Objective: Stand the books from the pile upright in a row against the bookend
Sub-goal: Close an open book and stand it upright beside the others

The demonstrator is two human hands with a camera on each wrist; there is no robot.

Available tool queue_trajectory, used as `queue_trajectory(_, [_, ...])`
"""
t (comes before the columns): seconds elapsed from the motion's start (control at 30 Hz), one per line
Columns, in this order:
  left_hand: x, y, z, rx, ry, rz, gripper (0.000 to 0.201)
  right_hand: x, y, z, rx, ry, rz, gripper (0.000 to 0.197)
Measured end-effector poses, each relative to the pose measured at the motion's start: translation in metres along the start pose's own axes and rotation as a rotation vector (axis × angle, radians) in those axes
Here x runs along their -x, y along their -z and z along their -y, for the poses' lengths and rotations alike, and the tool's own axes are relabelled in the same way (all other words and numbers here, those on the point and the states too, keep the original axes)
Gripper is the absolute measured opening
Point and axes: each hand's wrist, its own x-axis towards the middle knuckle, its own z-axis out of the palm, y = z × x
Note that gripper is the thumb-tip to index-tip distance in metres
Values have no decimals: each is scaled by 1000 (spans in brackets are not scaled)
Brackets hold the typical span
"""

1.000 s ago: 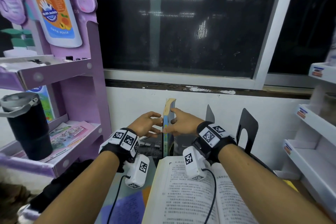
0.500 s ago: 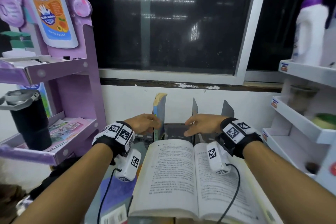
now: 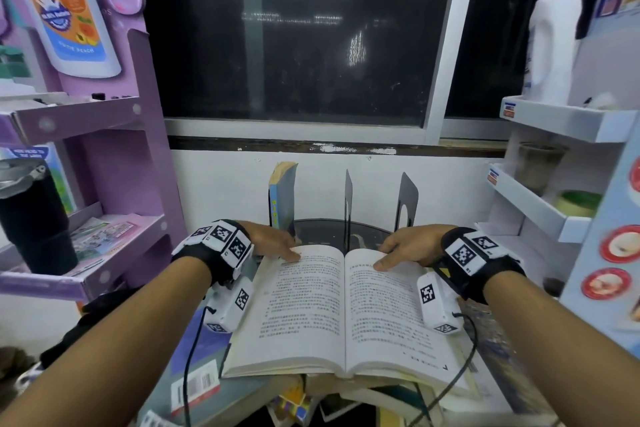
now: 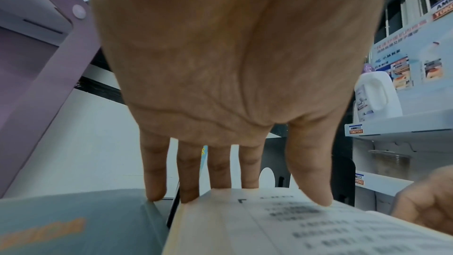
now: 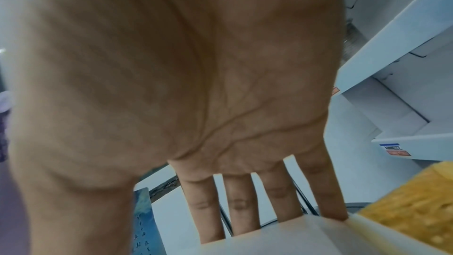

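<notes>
A thick open book (image 3: 343,308) lies face up on top of the pile (image 3: 363,390) in front of me. My left hand (image 3: 273,243) holds its far left edge, thumb on the page and fingers (image 4: 220,172) down behind the edge. My right hand (image 3: 405,248) holds the far right edge the same way, with its fingers (image 5: 237,207) over the edge. One blue book (image 3: 282,198) stands upright at the left black bookend (image 3: 270,204), free of both hands. Two more bookend plates (image 3: 348,204) (image 3: 407,201) stand bare to its right.
A purple display shelf (image 3: 104,253) with a black tumbler (image 3: 34,218) stands at the left. White shelves (image 3: 540,204) with a white bottle (image 3: 554,35) stand at the right. A blue-grey book (image 3: 194,357) lies left of the pile. The wall and window are close behind.
Both hands have left the upright blue book and come back toward me. They have settled on the far edge of the open book.
</notes>
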Motion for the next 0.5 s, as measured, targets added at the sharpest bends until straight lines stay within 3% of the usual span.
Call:
queue_trajectory(0.17, [-1,3,2,-35,10,-71,44,0,1,-2,-31,6,-6,55])
queue_trajectory(0.33, [-4,9,12,-3,-18,-146,27,-2,4,1,-83,48,-52,47])
queue_trajectory(0.5, [5,24,11,186,-74,-226,17,2,17,9,-100,99,-89,46])
